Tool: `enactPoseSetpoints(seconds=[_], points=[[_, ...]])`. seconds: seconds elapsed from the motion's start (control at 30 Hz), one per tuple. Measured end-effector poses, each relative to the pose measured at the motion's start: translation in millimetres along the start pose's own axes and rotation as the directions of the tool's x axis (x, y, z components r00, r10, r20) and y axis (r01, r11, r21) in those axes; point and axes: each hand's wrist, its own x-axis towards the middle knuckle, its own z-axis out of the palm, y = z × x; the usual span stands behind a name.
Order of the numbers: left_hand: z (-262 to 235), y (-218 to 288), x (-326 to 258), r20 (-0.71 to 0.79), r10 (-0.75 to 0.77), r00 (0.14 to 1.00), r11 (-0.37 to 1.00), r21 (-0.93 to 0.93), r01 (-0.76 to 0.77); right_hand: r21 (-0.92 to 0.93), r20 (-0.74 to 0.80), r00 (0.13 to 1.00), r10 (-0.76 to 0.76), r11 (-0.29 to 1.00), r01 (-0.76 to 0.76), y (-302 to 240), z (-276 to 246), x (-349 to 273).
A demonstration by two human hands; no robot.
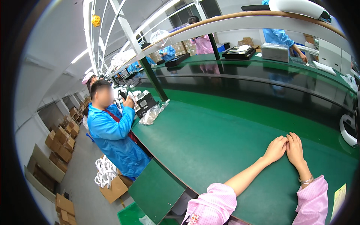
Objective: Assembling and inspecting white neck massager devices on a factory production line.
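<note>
My left hand (pixel 276 149) and my right hand (pixel 294 148) rest together on the green tabletop (pixel 210 131), their fingertips touching or almost touching. Both lie palm down, fingers loosely stretched and a little bent, and neither shows anything held. A thin bracelet (pixel 306 180) circles my right wrist. Pink striped sleeves (pixel 313 198) cover my forearms partway. To the right of my right arm lies a yellow printed sheet (pixel 339 200). The palms are hidden from view.
A black conveyor belt (pixel 240 84) runs beyond the table, with a white curved device (pixel 348 130) at right. On the left, a person in blue (pixel 116 131) handles a dark object, near a clear plastic bag (pixel 150 114). A shelf (pixel 240 24) spans overhead; an open carton (pixel 114 187) stands below.
</note>
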Motion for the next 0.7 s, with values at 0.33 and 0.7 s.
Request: enactPoseSetpoints(seconds=[0.33, 0.7], points=[[-1.1, -0.6, 0.2, -0.007, 0.007, 1.000, 1.000, 0.002, -0.007, -0.008, -0.005, 1.000, -0.005, 1.000, 0.005, 0.6, 1.5, 0.4], [-1.0, -1.2, 1.1, -0.007, 0.003, 1.000, 1.000, -0.005, -0.003, 0.005, -0.008, 1.000, -0.010, 1.000, 0.010, 2.2, 2.2, 1.7]])
